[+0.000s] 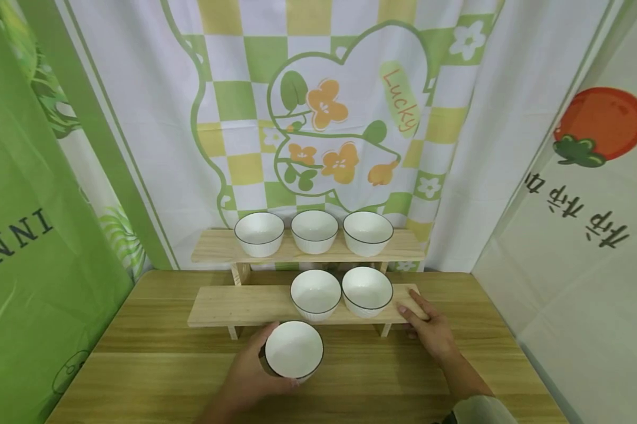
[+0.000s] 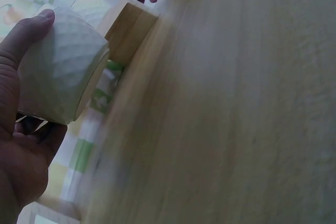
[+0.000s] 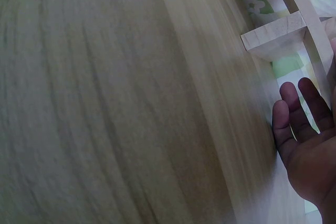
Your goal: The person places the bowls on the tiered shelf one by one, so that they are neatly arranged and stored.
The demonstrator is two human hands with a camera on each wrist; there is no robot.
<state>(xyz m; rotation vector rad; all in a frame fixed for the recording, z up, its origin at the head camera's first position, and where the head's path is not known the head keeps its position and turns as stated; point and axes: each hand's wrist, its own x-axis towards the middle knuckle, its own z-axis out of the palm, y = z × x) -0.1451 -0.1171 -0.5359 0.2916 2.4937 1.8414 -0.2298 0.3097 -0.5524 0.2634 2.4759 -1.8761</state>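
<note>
My left hand [image 1: 251, 368] grips a white ribbed bowl [image 1: 294, 350] with a dark rim, its thumb and fingers on opposite sides. This bowl is in front of the lower wooden shelf [image 1: 244, 306], and in the left wrist view the bowl [image 2: 63, 66] shows its textured outer wall. Two matching bowls, one in the middle [image 1: 315, 294] and one beside it [image 1: 367, 291], stand on that shelf. At the shelf's right end, my right hand [image 1: 435, 333] rests thumb and forefinger on the board. Its other fingers [image 3: 296, 111] extend loosely below the board.
Behind is a higher wooden shelf [image 1: 217, 247] bearing three more bowls [image 1: 314, 232]. Both tiers stand on a wood-grain table [image 1: 154, 347]. A patterned curtain [image 1: 350, 118] hangs behind, with a green cloth [image 1: 42, 235] on the left and a pale printed one [image 1: 578, 282] on the right.
</note>
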